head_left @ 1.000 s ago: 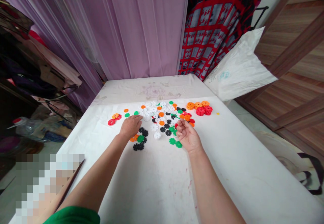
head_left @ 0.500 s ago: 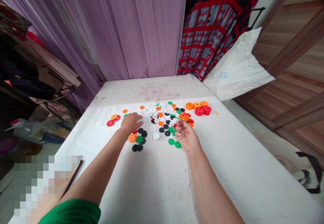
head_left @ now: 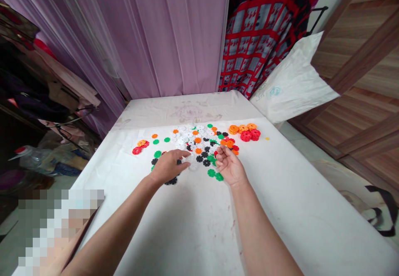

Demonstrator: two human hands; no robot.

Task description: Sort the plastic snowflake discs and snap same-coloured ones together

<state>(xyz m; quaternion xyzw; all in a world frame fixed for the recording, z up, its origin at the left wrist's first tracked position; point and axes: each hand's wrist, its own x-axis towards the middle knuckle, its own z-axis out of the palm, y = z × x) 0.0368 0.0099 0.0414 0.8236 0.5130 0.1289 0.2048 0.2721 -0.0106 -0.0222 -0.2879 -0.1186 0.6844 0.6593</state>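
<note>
My left hand (head_left: 170,166) reaches in from the left, palm down, with thumb and fingers apart. Its fingertips are at the white snowflake discs (head_left: 193,165) on the near side of the pile; whether they touch is blurred. Black discs (head_left: 171,181) lie partly hidden beneath this hand. My right hand (head_left: 231,166) rests palm up at the right of the pile, fingers curled in; what they hold, if anything, is hidden. Green discs (head_left: 215,173) lie just left of its wrist. Orange discs (head_left: 227,142) sit beyond its fingertips.
Mixed white discs (head_left: 187,134) spread at the middle of the white-covered table (head_left: 199,226). Orange and red stacks (head_left: 250,134) stand at the back right, a smaller red group (head_left: 137,150) at the left. A white sack (head_left: 293,85) leans beyond the right edge.
My left hand has moved nearer and to the right, from the pile's left side to the near white discs. Green discs it covered now show. My right hand has barely moved.
</note>
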